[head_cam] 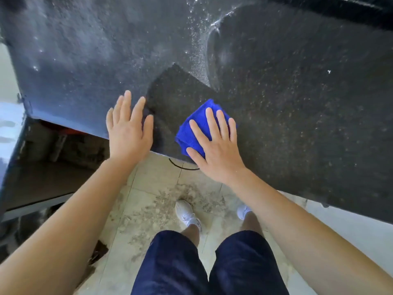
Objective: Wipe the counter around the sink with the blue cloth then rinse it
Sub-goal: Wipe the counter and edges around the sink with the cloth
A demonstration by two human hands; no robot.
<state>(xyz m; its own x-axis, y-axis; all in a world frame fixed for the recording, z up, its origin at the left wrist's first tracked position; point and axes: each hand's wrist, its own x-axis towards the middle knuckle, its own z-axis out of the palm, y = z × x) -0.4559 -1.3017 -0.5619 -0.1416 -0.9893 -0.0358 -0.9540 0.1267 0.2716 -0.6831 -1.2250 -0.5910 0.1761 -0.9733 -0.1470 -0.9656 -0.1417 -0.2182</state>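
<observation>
Blue cloth (pixel 196 127) lay folded in a thick pad on the counter (pixel 297 107), close to its front edge. Right hand (pixel 218 149) pressed flat on top of it, fingers straight and spread, thumb at the cloth's near corner. Left hand (pixel 129 130) rested flat on the bare counter just left of the cloth, fingers straight and a little apart, holding nothing.

Counter was dark speckled stone. A darker patch surrounded the cloth; the left part looked paler, with a dull grey film. A curved wet streak with droplets (pixel 202 50) lay farther back, well apart from the cloth.

Below the edge: pale floor tiles (pixel 155 177) with a scatter of gritty dust (pixel 187 199) near white shoes (pixel 185 211). A dim open space (pixel 55 154) showed under the counter at the left.
</observation>
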